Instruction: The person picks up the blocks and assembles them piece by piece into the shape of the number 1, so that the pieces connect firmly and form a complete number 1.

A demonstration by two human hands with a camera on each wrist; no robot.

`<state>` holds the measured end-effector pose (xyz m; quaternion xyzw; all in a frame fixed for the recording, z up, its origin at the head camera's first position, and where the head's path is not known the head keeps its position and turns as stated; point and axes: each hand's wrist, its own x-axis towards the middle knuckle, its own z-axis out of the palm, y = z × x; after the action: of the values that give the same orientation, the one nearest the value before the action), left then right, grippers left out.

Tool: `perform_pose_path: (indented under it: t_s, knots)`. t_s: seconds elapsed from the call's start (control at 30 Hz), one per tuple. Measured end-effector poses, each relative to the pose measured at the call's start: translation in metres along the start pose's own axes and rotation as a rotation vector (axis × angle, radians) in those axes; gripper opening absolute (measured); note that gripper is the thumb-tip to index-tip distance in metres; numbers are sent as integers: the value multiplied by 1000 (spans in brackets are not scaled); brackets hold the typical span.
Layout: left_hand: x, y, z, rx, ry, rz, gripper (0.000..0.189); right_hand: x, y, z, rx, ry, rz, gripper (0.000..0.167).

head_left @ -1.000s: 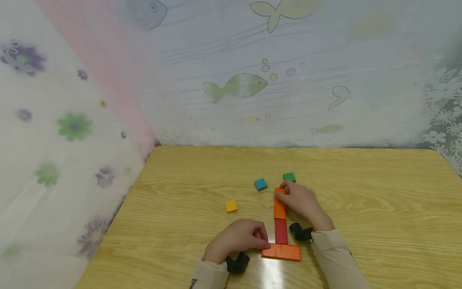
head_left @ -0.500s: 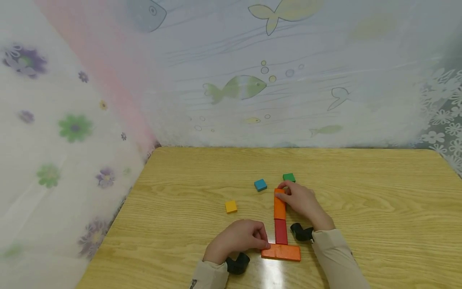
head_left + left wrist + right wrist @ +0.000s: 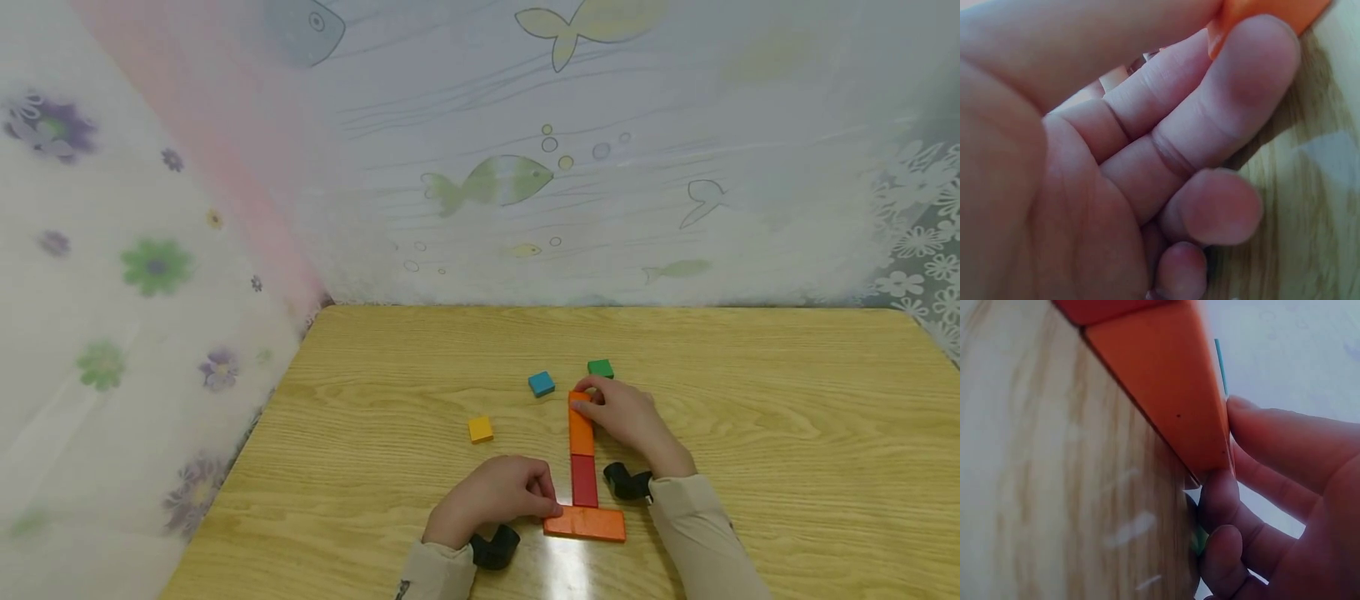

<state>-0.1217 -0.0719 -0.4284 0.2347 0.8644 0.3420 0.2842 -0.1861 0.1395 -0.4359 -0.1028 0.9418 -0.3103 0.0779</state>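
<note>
Your right hand [image 3: 628, 419] pinches the far end of the upright orange block [image 3: 581, 423], thumb on its left edge and fingers curled round its far corner; the right wrist view shows the fingertips [image 3: 1219, 494] pressed against that end of the block [image 3: 1166, 381]. This block lies flat on the table [image 3: 750, 433], running away from you, and its near end meets the red block [image 3: 584, 481] in one line.

Your left hand [image 3: 495, 496] rests with its fingers curled, the fingertips against the left end of the flat orange block [image 3: 585, 524]. In the left wrist view the index finger [image 3: 1241, 81] touches the block's edge [image 3: 1260, 12] with the thumb above it, so the hand grips that end. This block lies crosswise nearest to you, and the red block's near end touches its long side, the three pieces making an upside-down T.

The green cube [image 3: 601, 368] sits just beyond your right fingertips, near but apart from the upright orange block. The blue cube [image 3: 542, 383] lies to its left, and the yellow cube [image 3: 480, 429] lies farther left and nearer you, well apart from the row. A black wrist strap [image 3: 626, 482] shows beside the red block, and another [image 3: 493, 547] under your left wrist.
</note>
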Motion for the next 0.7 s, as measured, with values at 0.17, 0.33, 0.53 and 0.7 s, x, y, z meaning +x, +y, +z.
perform_pose_path:
  t_s: [0.17, 0.33, 0.53, 0.7]
  knots:
    - [0, 0, 1, 20, 1, -1, 14, -1, 1, 0, -3, -2, -15, 25]
    - [0, 1, 0, 20, -2, -3, 14, -1, 1, 0, -3, -9, -17, 25]
    - [-2, 3, -1, 20, -15, -11, 15, 0, 1, -1, 5, -29, -7, 25]
    - [-3, 4, -1, 36, -11, -9, 17, -1, 0, -2, 10, -40, 3, 25]
